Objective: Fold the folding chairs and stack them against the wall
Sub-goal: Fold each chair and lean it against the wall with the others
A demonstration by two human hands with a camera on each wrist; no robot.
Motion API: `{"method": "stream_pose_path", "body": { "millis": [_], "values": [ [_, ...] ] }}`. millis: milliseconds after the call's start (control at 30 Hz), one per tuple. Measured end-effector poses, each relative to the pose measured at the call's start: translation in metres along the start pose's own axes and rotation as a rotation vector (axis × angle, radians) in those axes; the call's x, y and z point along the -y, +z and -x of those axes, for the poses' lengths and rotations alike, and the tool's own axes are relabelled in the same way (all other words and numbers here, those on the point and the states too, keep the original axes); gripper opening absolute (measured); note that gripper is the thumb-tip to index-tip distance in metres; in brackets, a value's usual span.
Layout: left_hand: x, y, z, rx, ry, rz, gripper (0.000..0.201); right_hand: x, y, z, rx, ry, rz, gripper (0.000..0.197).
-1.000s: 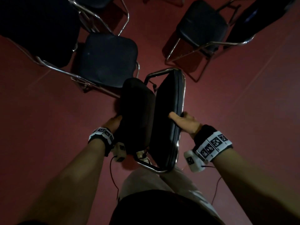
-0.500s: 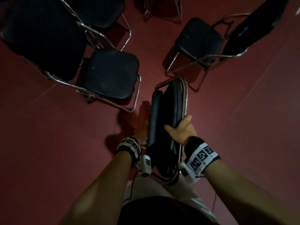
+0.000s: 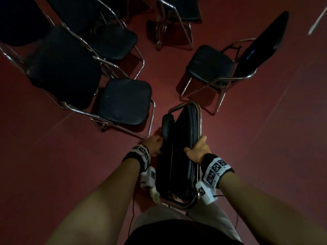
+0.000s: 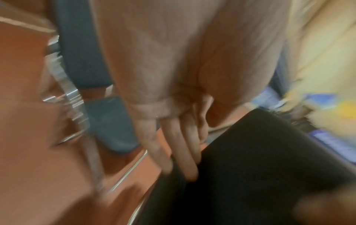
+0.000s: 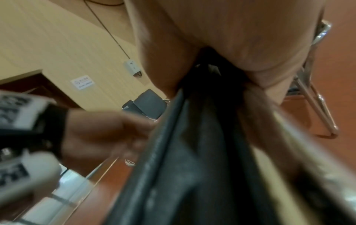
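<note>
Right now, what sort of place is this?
Likely a meeting hall: black padded folding chairs with chrome frames stand open on a dark red floor; the right wrist view shows a pale wooden wall bearing a white sign.

Several unfolded black chairs stand on the red floor.

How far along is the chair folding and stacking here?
Done: one folded chair is nearly flat. In hand: left hand presses its seat, right hand grips its frame. Left: carrying it to the wall; the near open chair, the right open chair and more behind.
</note>
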State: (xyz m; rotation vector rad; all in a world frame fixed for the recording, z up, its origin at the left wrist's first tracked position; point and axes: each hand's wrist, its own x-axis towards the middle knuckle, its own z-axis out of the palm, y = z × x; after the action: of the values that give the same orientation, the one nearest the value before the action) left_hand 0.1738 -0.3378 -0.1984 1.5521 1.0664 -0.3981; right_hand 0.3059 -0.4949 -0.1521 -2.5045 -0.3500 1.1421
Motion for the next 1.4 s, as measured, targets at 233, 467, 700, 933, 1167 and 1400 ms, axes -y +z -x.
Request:
{"method": "stream_pose_path", "body": {
  "millis": [233,467,700,933,1167,1400],
  "values": [
    [-0.098,-0.016,0.013,-0.190,0.521,-0.624,0.081,-0.008,-0.042,-0.020,0.131,-0.105,0.188,0.074],
    [-0.135,0.036,0.022,-0.238,0.545,-1.278,0.081,-0.038,-0.080,-0.038,0.177,-0.212,0.282,0.069],
    [-0.170,0.047,0.016,-0.174,0.531,-1.506,0.081,-0.051,-0.082,-0.037,0.253,-0.397,0.340,0.068],
    [-0.145,0.032,0.057,0.015,0.362,-1.505,0.046,-0.037,-0.066,-0.022,0.466,-0.650,0.631,0.089],
    [-0.033,0.080,0.104,0.154,0.182,-1.263,0.075,-0.048,-0.039,0.005,0.570,-0.942,1.018,0.090],
    [0.039,0.125,0.149,-0.052,0.146,-0.865,0.080,-0.050,-0.009,0.038,0.609,-1.022,1.337,0.076]
  ]
}}
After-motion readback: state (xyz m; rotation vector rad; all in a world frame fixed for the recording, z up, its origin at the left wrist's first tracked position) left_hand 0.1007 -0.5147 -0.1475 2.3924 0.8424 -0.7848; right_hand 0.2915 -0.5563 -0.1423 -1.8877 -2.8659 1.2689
